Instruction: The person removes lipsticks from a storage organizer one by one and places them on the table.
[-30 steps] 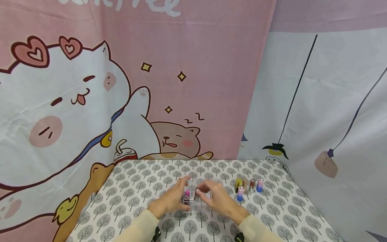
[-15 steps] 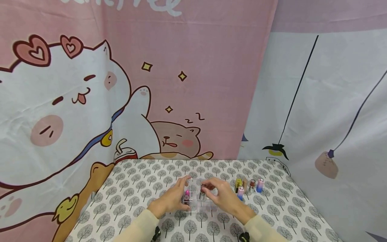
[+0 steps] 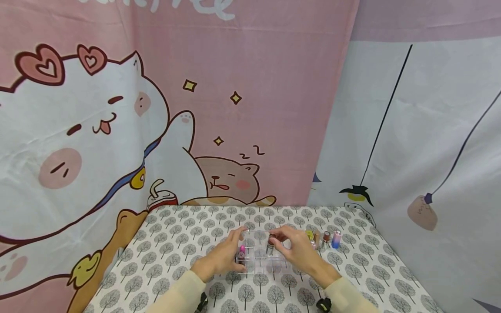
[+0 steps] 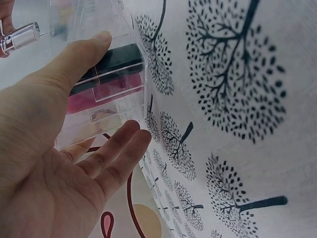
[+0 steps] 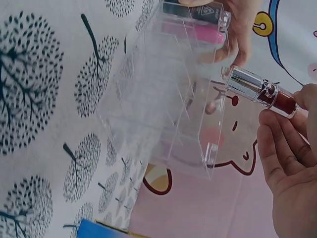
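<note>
A clear plastic organizer (image 5: 163,94) with compartments stands on the tree-patterned cloth. At its left end my left hand (image 3: 222,255) holds it, thumb on the near side and fingers on the far side. A black tube (image 4: 119,62) and a bright pink tube (image 4: 116,93) lie within that end. My right hand (image 3: 296,247) pinches a lipstick (image 5: 262,91) with a silver lower part and a dark red upper part. In the head view it is held upright, over the organizer's right half. The right wrist view shows its silver end beside the organizer's open compartments.
Right of the organizer stand a pink-and-blue tube (image 3: 336,239), a dark red and silver lipstick (image 3: 326,237), a tan tube (image 3: 316,237) and a yellow box (image 3: 310,234). My right hand partly hides this group. A printed curtain (image 3: 254,108) hangs behind the table.
My right hand has shifted to the right with the lipstick, from the organizer's middle to over its right half. The left hand stays in place.
</note>
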A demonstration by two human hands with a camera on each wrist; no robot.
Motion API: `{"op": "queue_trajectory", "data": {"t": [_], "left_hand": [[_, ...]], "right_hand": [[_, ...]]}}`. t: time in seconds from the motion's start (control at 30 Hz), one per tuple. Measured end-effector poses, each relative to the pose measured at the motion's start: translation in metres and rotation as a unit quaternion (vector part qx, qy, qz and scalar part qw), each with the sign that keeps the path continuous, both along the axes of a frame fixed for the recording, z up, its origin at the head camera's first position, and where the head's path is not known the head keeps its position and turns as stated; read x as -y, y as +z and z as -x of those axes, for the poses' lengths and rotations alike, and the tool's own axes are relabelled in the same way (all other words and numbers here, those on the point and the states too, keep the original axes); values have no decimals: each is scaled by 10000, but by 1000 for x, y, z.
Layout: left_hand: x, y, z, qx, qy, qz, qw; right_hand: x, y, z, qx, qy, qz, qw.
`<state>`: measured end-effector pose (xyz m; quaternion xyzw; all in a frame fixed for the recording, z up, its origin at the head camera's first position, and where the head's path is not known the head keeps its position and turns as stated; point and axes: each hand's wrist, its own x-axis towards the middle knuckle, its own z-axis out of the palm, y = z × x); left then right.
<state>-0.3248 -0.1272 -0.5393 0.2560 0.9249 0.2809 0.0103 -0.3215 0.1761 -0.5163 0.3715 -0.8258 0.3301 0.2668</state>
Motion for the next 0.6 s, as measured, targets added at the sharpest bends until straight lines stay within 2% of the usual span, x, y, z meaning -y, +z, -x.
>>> {"op": "queue_trajectory", "data": {"t": [0.27,0.43,0.6], "left_hand": [[0,1,0,39,12,15,10000],[-1,0,0,63,48,5,10000],[-1,0,0,111,50,-17,9999]], "right_hand": [[-14,6,3,-362,-131,79,9992],[-24,10,5,-680,-347,59,9971],[-34,13,3,-615,-538,50,9966]]}}
